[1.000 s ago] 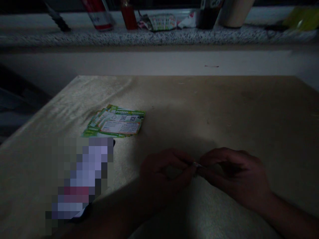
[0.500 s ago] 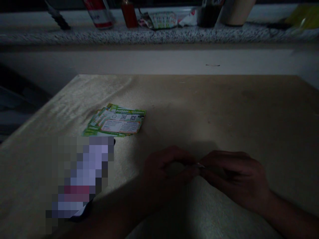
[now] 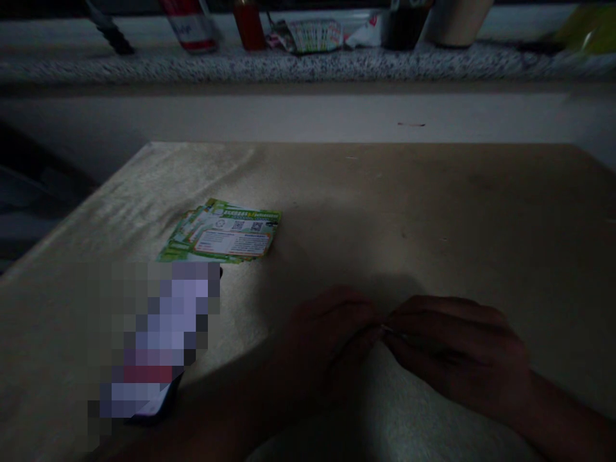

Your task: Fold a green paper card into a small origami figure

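Both hands meet low over the table, in deep shadow. My right hand (image 3: 462,359) is closed, thumb and fingertips pinched on a tiny, thin glinting piece (image 3: 386,329) whose kind I cannot make out. My left hand (image 3: 332,340) is closed too, its fingertips touching that same spot; the dark hides what lies between them. Left of the hands a fanned stack of green and white printed leaflets (image 3: 231,234) rests on the table. Nearer me lies a phone-like slab (image 3: 163,340) with a bright surface, mostly blurred into blocks.
The beige covered table (image 3: 433,212) ends at a pale wall. Above it runs a speckled stone sill (image 3: 289,69) holding a red and white can (image 3: 190,25), a red bottle (image 3: 249,25), a crumpled wrapper (image 3: 315,35), a dark container (image 3: 407,25), a beige container (image 3: 459,22) and something yellow (image 3: 590,29).
My left fingers have drawn together, closing the round gap between thumb and forefinger. My right hand has shifted slightly down and right. The leaflets stay put.
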Demonstrator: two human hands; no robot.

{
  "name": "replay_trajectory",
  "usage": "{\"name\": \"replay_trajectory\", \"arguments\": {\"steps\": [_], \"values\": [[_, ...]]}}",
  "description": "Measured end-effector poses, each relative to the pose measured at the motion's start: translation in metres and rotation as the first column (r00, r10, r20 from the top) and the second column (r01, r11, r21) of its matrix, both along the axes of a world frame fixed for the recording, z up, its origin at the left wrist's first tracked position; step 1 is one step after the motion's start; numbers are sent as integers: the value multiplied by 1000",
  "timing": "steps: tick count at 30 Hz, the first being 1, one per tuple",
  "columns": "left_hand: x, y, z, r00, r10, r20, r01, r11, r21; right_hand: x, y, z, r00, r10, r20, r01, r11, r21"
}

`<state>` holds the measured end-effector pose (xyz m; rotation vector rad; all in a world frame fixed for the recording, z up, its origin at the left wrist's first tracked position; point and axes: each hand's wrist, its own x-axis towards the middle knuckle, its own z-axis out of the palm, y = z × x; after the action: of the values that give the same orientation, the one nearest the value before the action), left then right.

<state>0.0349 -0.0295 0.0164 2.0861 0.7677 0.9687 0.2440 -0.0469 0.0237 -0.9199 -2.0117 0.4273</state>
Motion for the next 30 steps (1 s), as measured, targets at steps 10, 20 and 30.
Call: {"name": "replay_trajectory", "arguments": {"steps": [10,20,30], "values": [[1,5,2,983,-91,159,151,892,-426,5,1,0,970,232,-77,-244,894,-375],[5,-2,-1,974,-40,222,146,861,-486,3,2,3,958,246,-150,-283,904,-321],[3,4,6,973,-42,227,175,777,-605,-3,0,8,952,303,-41,-305,938,-164]]}}
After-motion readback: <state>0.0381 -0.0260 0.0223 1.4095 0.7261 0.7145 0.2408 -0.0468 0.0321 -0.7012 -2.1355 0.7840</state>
